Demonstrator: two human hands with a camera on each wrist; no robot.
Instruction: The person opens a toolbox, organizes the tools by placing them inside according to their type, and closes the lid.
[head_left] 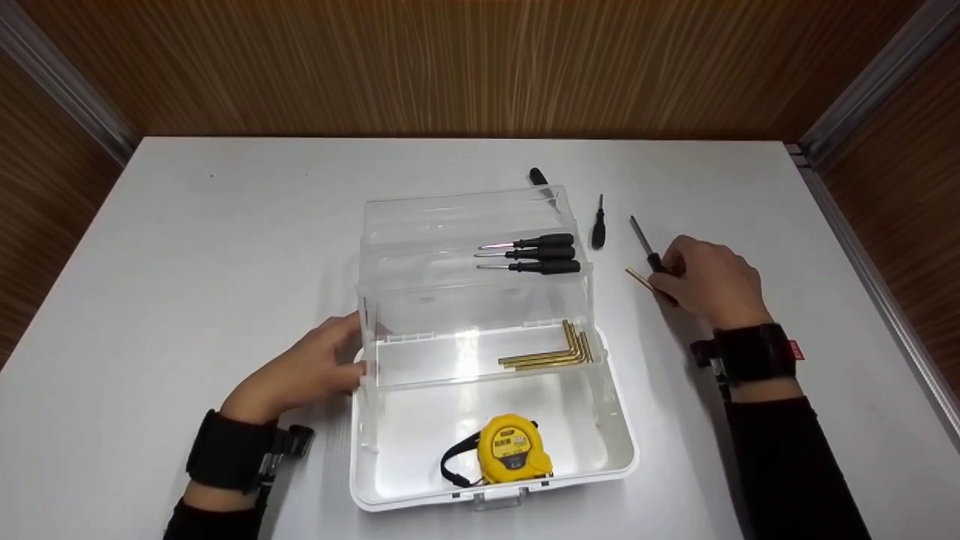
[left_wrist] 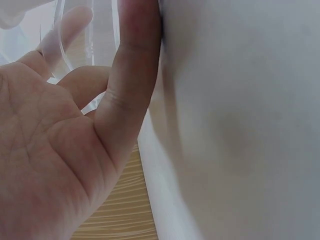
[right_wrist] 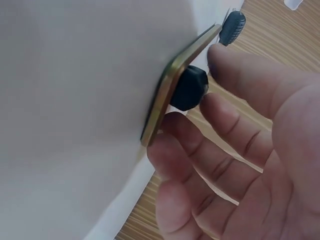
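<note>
Head view: a clear plastic toolbox with a white base [head_left: 480, 450] is sat open in the middle of the white counter [head_left: 187, 247]. The left hand [head_left: 315, 367] is laid against the box's left wall, fingers mostly straight, nothing really gripped. The right hand [head_left: 709, 281] is curled down over a brass-coloured L-shaped hex key [head_left: 645, 283] and a black-handled screwdriver [head_left: 645, 244] lying on the counter, right of the box. Three black-handled screwdrivers [head_left: 536, 253] are parked in the upper tray, a set of brass hex keys [head_left: 551, 351] in the lower tray, and a yellow tape measure [head_left: 510, 448] in the base.

Left wrist view: the straight fingers [left_wrist: 132, 60] are pressed flat along the clear wall, palm open.

Right wrist view: the fingertips [right_wrist: 220, 115] are seen just touching the hex key [right_wrist: 172, 97] and the screwdriver's black end [right_wrist: 189, 89]; whether a pinch is properly closed can't be told yet.

Risk, probably: both tools being caught at once, since they're touching, so one could be dragged or dropped. The thin key could also be slid along the smooth counter instead of lifted.
</note>
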